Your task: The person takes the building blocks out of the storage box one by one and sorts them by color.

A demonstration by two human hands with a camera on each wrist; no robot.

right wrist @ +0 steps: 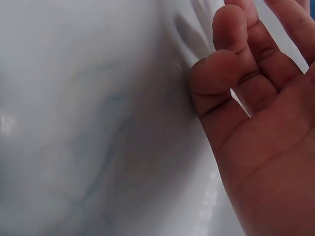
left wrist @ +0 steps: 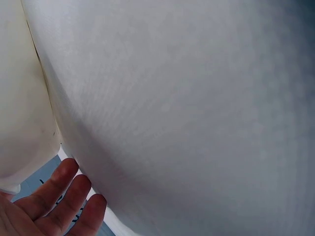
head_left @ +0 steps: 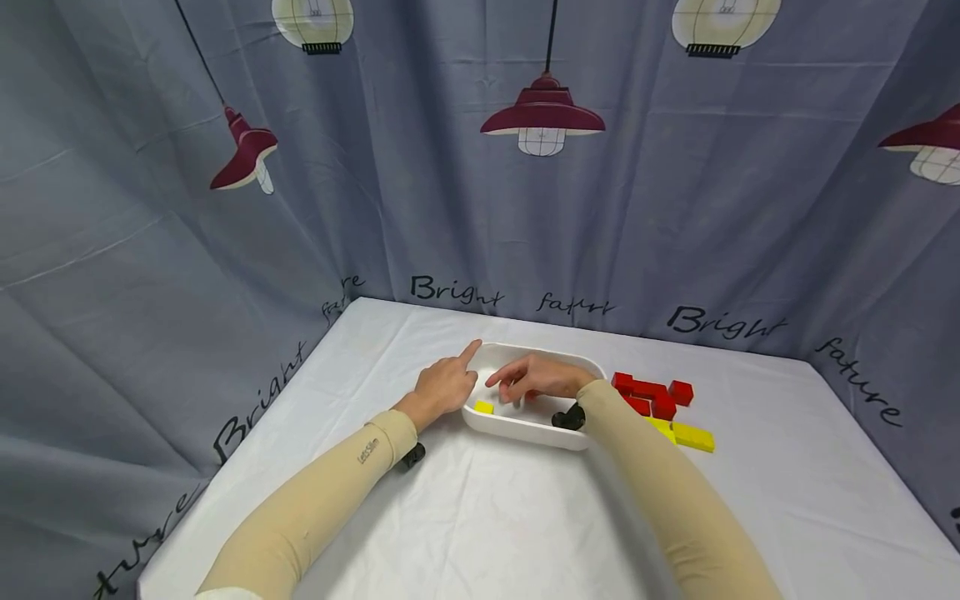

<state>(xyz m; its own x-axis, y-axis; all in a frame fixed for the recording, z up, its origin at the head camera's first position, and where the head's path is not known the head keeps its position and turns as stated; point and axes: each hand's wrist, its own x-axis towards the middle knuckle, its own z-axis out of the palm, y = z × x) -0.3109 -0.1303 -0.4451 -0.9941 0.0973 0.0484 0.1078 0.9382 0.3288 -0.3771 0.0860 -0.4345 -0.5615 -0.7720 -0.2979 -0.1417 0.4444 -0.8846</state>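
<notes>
A white tray (head_left: 525, 432) stands on the table in the head view. My left hand (head_left: 444, 383) is at its left end, index finger stretched out to the far left rim. In the left wrist view, three fingers (left wrist: 74, 199) lie nearly straight beside a white surface. My right hand (head_left: 542, 377) reaches into the tray over its far rim side, index finger extended and the others loosely bent; nothing shows in its grasp. Under it, a bit of red (head_left: 532, 396) is mostly hidden. A yellow block (head_left: 483, 407) and black pieces (head_left: 570, 417) lie in the tray.
Several red blocks (head_left: 651, 389) lie on the white tablecloth (head_left: 480, 517) right of the tray. Nearer are yellow blocks (head_left: 693, 437), partly behind the right sleeve (head_left: 660, 492). A black piece (head_left: 413, 455) sits by the left sleeve (head_left: 330, 500). A grey curtain (head_left: 450, 208) hangs behind.
</notes>
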